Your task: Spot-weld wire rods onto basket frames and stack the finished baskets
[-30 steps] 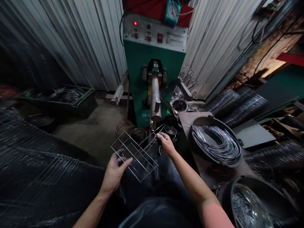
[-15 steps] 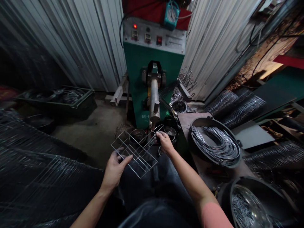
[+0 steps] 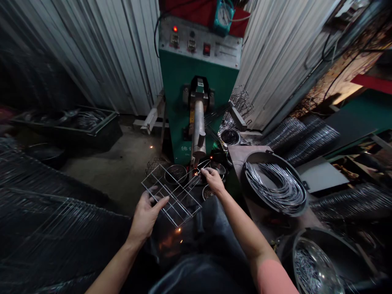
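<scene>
A square-meshed wire grid (image 3: 173,194) is held tilted in front of me below the spot welder (image 3: 199,122). My left hand (image 3: 146,214) grips its left edge, thumb on top and fingers underneath. By the electrode tip, my right hand (image 3: 213,180) is closed in a pinch on a thin wire at the grid's far right corner; the fingertips partly hide it. An orange glow (image 3: 195,173) shows where the tip meets the wire. Several sparks (image 3: 179,230) fly over my lap and the floor.
On the right, a bench (image 3: 237,153) bears a round pan (image 3: 244,179) of bent wires and a bowl (image 3: 329,265) of short metal pieces. Mesh stacks (image 3: 61,220) rise at left, beyond them a metal bin (image 3: 104,126). Small bowls (image 3: 175,173) stand beneath the welder.
Sparks and an orange glow have appeared at the electrode tip. The grid and both hands hold nearly the same place; the view has shifted slightly.
</scene>
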The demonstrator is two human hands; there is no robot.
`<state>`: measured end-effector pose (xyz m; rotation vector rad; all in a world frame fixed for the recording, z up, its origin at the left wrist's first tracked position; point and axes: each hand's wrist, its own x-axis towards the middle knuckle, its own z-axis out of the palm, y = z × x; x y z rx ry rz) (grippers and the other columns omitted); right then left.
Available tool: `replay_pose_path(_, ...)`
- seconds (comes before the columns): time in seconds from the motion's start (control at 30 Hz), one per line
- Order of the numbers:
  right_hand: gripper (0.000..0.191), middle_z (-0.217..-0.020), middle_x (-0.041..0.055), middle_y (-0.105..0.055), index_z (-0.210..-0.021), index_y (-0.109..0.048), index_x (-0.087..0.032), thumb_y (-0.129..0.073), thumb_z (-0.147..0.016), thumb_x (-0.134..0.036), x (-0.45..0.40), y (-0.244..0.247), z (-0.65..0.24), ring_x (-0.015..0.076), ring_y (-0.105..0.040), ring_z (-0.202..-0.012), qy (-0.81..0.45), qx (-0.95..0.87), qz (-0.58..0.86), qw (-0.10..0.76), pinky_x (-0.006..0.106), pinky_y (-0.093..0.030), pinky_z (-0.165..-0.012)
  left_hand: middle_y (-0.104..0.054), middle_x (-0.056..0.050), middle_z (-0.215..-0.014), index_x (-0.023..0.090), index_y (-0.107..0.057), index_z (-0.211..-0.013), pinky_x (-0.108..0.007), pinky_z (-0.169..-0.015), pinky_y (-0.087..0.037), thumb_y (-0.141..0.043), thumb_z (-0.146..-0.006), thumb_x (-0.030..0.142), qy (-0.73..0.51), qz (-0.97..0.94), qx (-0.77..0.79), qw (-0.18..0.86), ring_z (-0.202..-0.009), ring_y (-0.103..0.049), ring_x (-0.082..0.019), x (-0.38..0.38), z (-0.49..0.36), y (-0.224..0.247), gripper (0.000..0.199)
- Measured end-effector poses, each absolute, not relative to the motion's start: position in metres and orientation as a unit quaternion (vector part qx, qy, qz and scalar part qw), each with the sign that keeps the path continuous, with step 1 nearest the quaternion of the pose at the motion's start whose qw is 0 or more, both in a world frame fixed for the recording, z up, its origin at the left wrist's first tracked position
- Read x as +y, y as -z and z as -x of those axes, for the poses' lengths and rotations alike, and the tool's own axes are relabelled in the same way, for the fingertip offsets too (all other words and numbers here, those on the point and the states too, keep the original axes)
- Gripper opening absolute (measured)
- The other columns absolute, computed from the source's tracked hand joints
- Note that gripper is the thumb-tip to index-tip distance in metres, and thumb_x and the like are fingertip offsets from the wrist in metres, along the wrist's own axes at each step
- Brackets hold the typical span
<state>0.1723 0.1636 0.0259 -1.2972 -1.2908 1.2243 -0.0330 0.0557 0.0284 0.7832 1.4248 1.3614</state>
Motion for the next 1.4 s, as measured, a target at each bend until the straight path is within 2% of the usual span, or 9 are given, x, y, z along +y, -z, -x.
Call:
replay_pose_path(0.13,0.017,-0.085,0.0050,-0.061,-0.078,-0.063,-0.022,-0.057,-0.078,-0.039,0.176,-0.039,-0.194,0.0203,-0.053,-0.086,-0.238,-0.695,0.508,0.451,0.033,-0.041,-0.081,-0.056,0.005,-0.069,0.020,-0.048,-0.115,-0.023,-0.055,-0.043,-0.076,-0.057,0.039,-0.565,-0.317,0.582,0.491,-0.058,-0.054,-0.011,0.054,0.030,-0.027,0.067)
replay_pose_path(0.2,0.015,-0.092,0.0067,-0.061,-0.083,-0.065,-0.024,-0.058,-0.080,-0.036,0.186,-0.046,-0.202,0.0220,-0.051,-0.094,-0.214,-0.778,0.447,0.386,0.036,-0.038,-0.086,-0.054,0.006,-0.066,0.020,-0.049,-0.108,-0.022,-0.053,-0.042,-0.076,-0.057,0.040,-0.570,-0.314,0.579,0.491,-0.057,-0.053,-0.011,0.054,0.029,-0.025,0.062)
replay_pose_path(0.3,0.013,-0.087,0.0060,-0.062,-0.082,-0.067,-0.024,-0.061,-0.080,-0.035,0.203,-0.053,-0.209,0.0215,-0.051,-0.090,-0.221,-0.849,0.389,0.280,0.036,-0.038,-0.083,-0.054,0.006,-0.064,0.019,-0.049,-0.097,-0.022,-0.052,-0.041,-0.076,-0.057,0.042,-0.579,-0.306,0.575,0.491,-0.056,-0.054,-0.011,0.056,0.028,-0.022,0.053)
replay_pose_path(0.4,0.010,-0.085,0.0051,-0.063,-0.082,-0.068,-0.023,-0.063,-0.079,-0.031,0.214,-0.056,-0.211,0.0206,-0.052,-0.087,-0.219,-0.868,0.377,0.239,0.034,-0.039,-0.079,-0.054,0.006,-0.064,0.019,-0.048,-0.091,-0.021,-0.053,-0.041,-0.076,-0.057,0.042,-0.577,-0.307,0.577,0.489,-0.055,-0.053,-0.010,0.057,0.028,-0.019,0.049)
replay_pose_path(0.63,0.010,-0.082,0.0029,-0.062,-0.081,-0.067,-0.021,-0.062,-0.080,-0.030,0.208,-0.052,-0.213,0.0168,-0.056,-0.080,-0.267,-0.850,0.359,0.277,0.028,-0.041,-0.074,-0.052,0.007,-0.061,0.019,-0.048,-0.089,-0.020,-0.053,-0.038,-0.075,-0.058,0.040,-0.578,-0.335,0.580,0.466,-0.054,-0.048,-0.008,0.061,0.032,-0.018,0.047)
replay_pose_path(0.8,0.009,-0.083,0.0034,-0.063,-0.083,-0.068,-0.019,-0.062,-0.080,-0.025,0.208,-0.049,-0.210,0.0156,-0.058,-0.082,-0.242,-0.851,0.372,0.281,0.025,-0.043,-0.075,-0.051,0.008,-0.060,0.019,-0.048,-0.087,-0.020,-0.053,-0.038,-0.076,-0.058,0.038,-0.587,-0.345,0.572,0.458,-0.053,-0.046,-0.008,0.063,0.036,-0.023,0.045)
replay_pose_path(1.0,0.010,-0.087,0.0042,-0.063,-0.087,-0.068,-0.018,-0.062,-0.081,-0.024,0.214,-0.047,-0.202,0.0144,-0.059,-0.082,-0.204,-0.858,0.389,0.267,0.024,-0.044,-0.075,-0.053,0.007,-0.061,0.018,-0.049,-0.087,-0.022,-0.055,-0.039,-0.079,-0.049,0.038,-0.598,-0.302,0.563,0.483,-0.056,-0.051,-0.009,0.066,0.044,-0.023,0.053)
replay_pose_path(1.2,0.012,-0.087,0.0045,-0.064,-0.086,-0.069,-0.018,-0.063,-0.081,-0.025,0.218,-0.044,-0.195,0.0149,-0.059,-0.083,-0.188,-0.851,0.413,0.266,0.024,-0.044,-0.075,-0.052,0.008,-0.057,0.017,-0.049,-0.085,-0.022,-0.054,-0.038,-0.082,-0.042,0.037,-0.613,-0.273,0.556,0.491,-0.053,-0.048,-0.008,0.073,0.046,-0.029,0.057)
replay_pose_path(1.4,0.010,-0.086,0.0044,-0.065,-0.084,-0.070,-0.018,-0.064,-0.079,-0.023,0.221,-0.045,-0.192,0.0155,-0.061,-0.082,-0.193,-0.836,0.429,0.282,0.024,-0.046,-0.074,-0.051,0.008,-0.056,0.017,-0.049,-0.084,-0.022,-0.053,-0.036,-0.081,-0.042,0.037,-0.608,-0.281,0.553,0.495,-0.051,-0.047,-0.008,0.081,0.047,-0.032,0.057)
